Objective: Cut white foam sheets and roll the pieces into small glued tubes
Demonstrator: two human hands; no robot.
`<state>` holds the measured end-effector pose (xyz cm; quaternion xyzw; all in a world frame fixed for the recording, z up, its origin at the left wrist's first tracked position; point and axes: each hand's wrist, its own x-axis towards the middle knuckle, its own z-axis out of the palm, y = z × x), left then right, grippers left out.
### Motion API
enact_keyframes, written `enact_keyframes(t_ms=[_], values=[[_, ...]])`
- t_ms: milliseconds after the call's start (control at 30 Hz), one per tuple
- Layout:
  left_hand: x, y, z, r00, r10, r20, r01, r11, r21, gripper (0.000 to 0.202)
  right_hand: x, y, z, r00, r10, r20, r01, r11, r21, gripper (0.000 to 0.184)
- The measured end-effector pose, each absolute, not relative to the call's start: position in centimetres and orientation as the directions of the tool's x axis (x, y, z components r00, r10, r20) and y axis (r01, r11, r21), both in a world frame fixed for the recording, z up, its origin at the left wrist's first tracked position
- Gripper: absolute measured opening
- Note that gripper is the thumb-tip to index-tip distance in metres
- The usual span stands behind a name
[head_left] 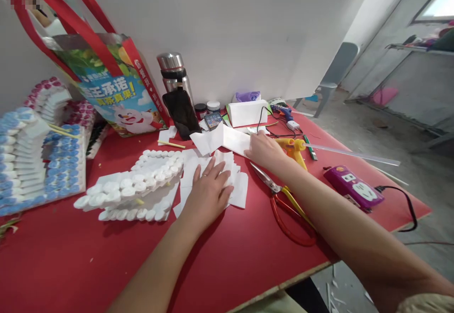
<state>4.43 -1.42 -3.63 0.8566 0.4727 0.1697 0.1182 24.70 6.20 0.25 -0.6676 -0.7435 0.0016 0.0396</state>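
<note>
My left hand [207,187] lies flat with fingers stretched out on a pile of white paper pieces [238,191] on the red table [106,256]. Farther back, my right hand [264,150] is closed on the edge of a white paper strip [218,140] that runs off to the left. A white model studded with white bottle caps [135,185] lies just left of the left hand. Red-handled scissors [280,199] lie under my right forearm.
A yellow glue gun [294,150], a purple power strip [353,187] with a black cable, a clear ruler [354,153], a white box [247,112], a phone [181,112], a steel flask [173,74] and a red bag [113,86] crowd the back. Blue and pink cap models [39,161] stand left.
</note>
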Motion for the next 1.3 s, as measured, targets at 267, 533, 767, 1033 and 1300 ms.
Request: enact_keyframes(t_ms=[267,533,767,1033,1300], values=[[4.6,-1.2,-3.7,0.485,0.862,0.147,0.793,-0.505,0.341,0.037,25.8,7.2,-2.0,-0.047,0.995,0.088,0.993,0.057,-0.108,0.027],[4.3,-1.2,-3.8,0.487,0.844,0.223,0.768,-0.536,0.352,0.034,26.3,7.4,-1.8,-0.058,0.983,0.172,0.990,0.079,-0.119,0.018],[4.3,-1.0,-3.4,0.429,0.780,0.456,0.685,-0.610,0.400,0.044,27.6,6.1,1.4,0.110,0.941,0.321,0.708,0.153,-0.690,0.008],[4.9,-1.7,-1.9,0.382,0.789,0.481,0.548,-0.613,0.569,0.102,25.2,3.9,2.3,-0.372,0.925,-0.074,-0.232,-0.170,-0.958,0.023],[5.5,-2.9,-1.7,0.236,0.934,0.266,0.071,-0.290,0.954,0.038,22.3,1.9,1.6,-0.694,0.717,-0.065,-0.101,-0.187,-0.977,0.015]])
